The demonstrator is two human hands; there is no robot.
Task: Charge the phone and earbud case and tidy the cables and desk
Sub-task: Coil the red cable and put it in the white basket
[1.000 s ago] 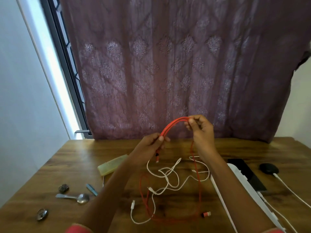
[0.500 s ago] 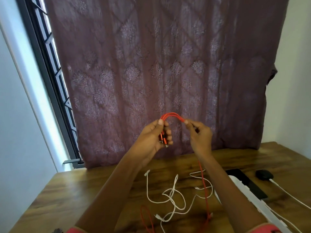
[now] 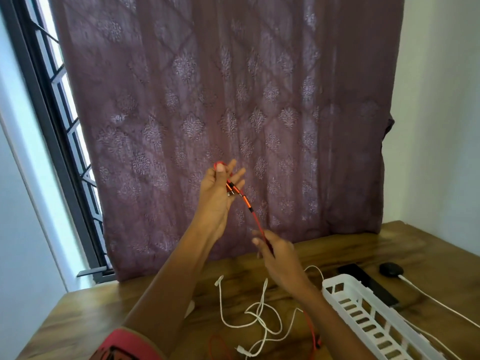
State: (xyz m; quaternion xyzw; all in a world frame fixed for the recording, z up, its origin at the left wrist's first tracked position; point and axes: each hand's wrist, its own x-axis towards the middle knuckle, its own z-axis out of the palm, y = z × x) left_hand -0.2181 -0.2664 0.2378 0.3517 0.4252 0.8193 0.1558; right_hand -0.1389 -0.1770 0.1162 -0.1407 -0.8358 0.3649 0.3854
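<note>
One red cable [image 3: 255,219], left hand [image 3: 215,193] pinching high, right hand [image 3: 278,253] gripping lower.

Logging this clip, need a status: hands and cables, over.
Left hand pinches red cable at its loop, plugs against palm. Right hand pinches it lower down. White cables lie tangled on desk.

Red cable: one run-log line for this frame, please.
step: gathering red cable | left hand: pinches plug ends, up high | right hand: grips cable lower down | white cables: tangled on desk

Probably a home room: patterned curtain [image 3: 233,113], barred window [image 3: 55,81], wooden desk [image 3: 428,245].
</note>
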